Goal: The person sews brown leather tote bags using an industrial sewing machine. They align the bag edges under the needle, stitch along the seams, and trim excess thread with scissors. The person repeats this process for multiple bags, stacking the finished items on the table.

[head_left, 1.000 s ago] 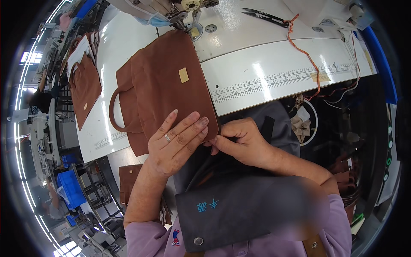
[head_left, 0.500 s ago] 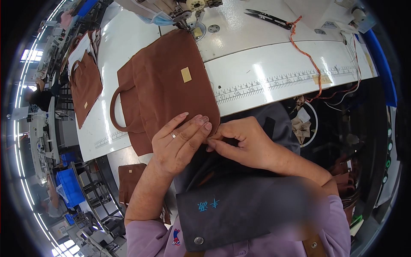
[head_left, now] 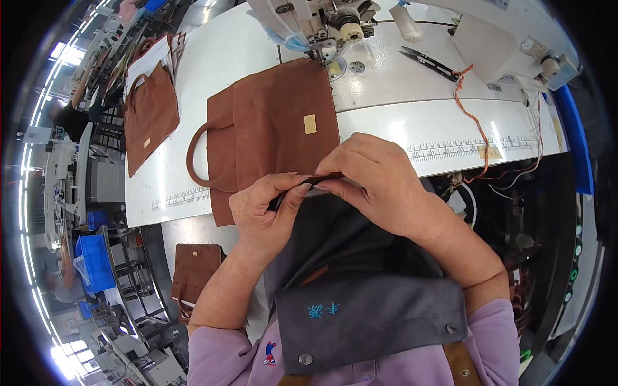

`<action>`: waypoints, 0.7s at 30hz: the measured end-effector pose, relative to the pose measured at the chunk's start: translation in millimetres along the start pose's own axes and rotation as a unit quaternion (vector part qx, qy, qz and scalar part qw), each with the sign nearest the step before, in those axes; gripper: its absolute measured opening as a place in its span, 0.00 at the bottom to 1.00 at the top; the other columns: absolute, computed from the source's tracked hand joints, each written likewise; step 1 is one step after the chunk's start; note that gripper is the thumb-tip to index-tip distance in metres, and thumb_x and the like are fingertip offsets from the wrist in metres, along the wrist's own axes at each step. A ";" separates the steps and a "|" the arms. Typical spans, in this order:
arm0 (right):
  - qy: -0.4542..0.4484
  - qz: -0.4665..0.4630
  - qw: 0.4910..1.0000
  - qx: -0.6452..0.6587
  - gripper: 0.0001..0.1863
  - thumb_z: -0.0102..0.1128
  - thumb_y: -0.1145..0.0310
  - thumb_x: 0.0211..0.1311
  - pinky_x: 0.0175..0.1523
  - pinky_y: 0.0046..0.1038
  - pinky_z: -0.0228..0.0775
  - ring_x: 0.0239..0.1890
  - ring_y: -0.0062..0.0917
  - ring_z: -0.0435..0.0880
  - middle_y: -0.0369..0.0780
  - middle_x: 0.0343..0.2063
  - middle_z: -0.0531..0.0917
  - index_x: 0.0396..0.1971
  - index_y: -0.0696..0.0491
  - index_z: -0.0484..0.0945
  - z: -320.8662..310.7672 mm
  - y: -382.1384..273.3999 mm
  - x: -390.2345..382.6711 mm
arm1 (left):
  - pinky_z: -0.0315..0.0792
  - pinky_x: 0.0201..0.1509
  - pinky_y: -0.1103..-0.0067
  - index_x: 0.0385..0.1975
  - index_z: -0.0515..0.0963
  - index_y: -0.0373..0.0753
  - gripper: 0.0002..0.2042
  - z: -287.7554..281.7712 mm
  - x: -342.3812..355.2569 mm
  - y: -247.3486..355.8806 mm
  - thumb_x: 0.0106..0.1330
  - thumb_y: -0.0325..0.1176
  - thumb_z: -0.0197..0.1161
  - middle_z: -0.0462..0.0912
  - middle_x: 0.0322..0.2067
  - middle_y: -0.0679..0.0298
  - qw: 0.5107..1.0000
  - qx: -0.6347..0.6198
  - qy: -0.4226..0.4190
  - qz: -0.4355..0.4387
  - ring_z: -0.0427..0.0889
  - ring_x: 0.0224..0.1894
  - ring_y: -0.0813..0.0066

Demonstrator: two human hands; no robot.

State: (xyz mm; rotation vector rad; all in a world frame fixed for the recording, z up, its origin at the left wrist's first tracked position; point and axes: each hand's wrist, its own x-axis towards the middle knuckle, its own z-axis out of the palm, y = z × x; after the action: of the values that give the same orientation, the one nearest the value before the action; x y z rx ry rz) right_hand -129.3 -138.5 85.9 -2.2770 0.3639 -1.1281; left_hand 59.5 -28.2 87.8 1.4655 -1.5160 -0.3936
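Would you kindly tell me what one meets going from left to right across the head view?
Open blue plastic bin, upper-left brown handled bag, central brown handled bag with gold tag, black metal thread snips, long blue panel.

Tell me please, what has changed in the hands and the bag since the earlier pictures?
The left hand, earlier laid flat on the brown bag, now curls and pinches its raised near edge. The right hand, still pinching there, has shifted leftward along the bag. The bag and black snips stay on the white table.
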 end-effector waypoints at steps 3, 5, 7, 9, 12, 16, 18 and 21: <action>-0.005 0.002 1.000 -0.001 0.13 0.75 0.73 0.52 0.39 0.37 0.77 0.35 0.36 0.83 0.38 0.31 0.83 0.36 0.53 0.81 -2.0 -1.7 1.8 | 0.83 0.41 0.78 0.38 0.87 0.35 0.05 2.7 -2.1 -5.4 0.65 0.26 0.73 0.91 0.33 0.60 0.999 0.009 0.018 0.033 0.91 0.34 0.70; -0.015 -0.002 1.000 -0.008 0.13 0.75 0.73 0.51 0.38 0.37 0.77 0.34 0.36 0.84 0.38 0.31 0.83 0.36 0.52 0.81 -5.0 -1.1 0.9 | 0.84 0.44 0.75 0.37 0.87 0.35 0.04 3.1 -0.5 -7.3 0.64 0.25 0.74 0.91 0.33 0.61 0.996 0.036 0.017 0.076 0.91 0.34 0.69; -0.010 -0.012 1.000 -0.023 0.12 0.77 0.73 0.50 0.35 0.33 0.76 0.32 0.33 0.84 0.36 0.29 0.84 0.35 0.52 0.83 -6.9 -2.7 0.6 | 0.84 0.47 0.73 0.36 0.87 0.36 0.04 4.2 0.6 -7.1 0.63 0.26 0.74 0.91 0.33 0.62 0.991 0.064 0.018 0.115 0.91 0.34 0.68; -0.007 -0.031 0.999 -0.043 0.12 0.76 0.72 0.49 0.34 0.31 0.76 0.31 0.31 0.84 0.35 0.29 0.85 0.34 0.52 0.84 -7.9 -3.4 0.0 | 0.84 0.49 0.72 0.35 0.86 0.37 0.05 3.4 1.4 -3.6 0.62 0.26 0.75 0.92 0.33 0.63 0.984 0.100 0.023 0.148 0.91 0.35 0.68; -0.020 -0.070 0.993 -0.092 0.11 0.73 0.71 0.50 0.35 0.29 0.78 0.31 0.29 0.86 0.35 0.31 0.86 0.35 0.52 0.85 -10.8 -4.5 -2.6 | 0.84 0.51 0.71 0.36 0.86 0.38 0.05 2.1 2.1 -2.4 0.63 0.27 0.74 0.92 0.36 0.65 0.967 0.146 0.024 0.208 0.91 0.39 0.69; -0.027 -0.128 0.976 -0.174 0.10 0.68 0.68 0.49 0.34 0.27 0.77 0.32 0.25 0.86 0.35 0.31 0.85 0.33 0.52 0.84 -10.9 -11.8 -8.8 | 0.81 0.57 0.70 0.38 0.85 0.40 0.06 -2.3 -3.7 -3.9 0.63 0.27 0.72 0.92 0.41 0.65 0.948 0.193 -0.009 0.254 0.91 0.46 0.69; -0.004 -0.158 0.968 -0.196 0.10 0.66 0.68 0.49 0.34 0.25 0.76 0.33 0.23 0.86 0.34 0.31 0.84 0.33 0.52 0.83 -10.1 -13.2 -10.7 | 0.78 0.62 0.68 0.39 0.85 0.41 0.06 -4.1 -6.5 -9.9 0.64 0.27 0.70 0.91 0.45 0.64 0.936 0.209 -0.026 0.282 0.90 0.51 0.69; 0.023 -0.187 0.959 -0.211 0.09 0.66 0.69 0.49 0.35 0.23 0.75 0.36 0.21 0.87 0.34 0.33 0.86 0.33 0.52 0.84 -12.7 -13.2 -11.6 | 0.74 0.68 0.65 0.43 0.86 0.41 0.09 -8.0 0.3 -13.1 0.65 0.27 0.66 0.90 0.50 0.62 0.903 0.328 -0.057 0.270 0.87 0.58 0.70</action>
State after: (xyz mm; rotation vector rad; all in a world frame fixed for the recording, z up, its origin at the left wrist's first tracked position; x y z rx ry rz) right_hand -146.6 -127.1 92.5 -2.7819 0.2103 -1.3994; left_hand 73.6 -28.4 81.6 1.4279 -2.1938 0.4178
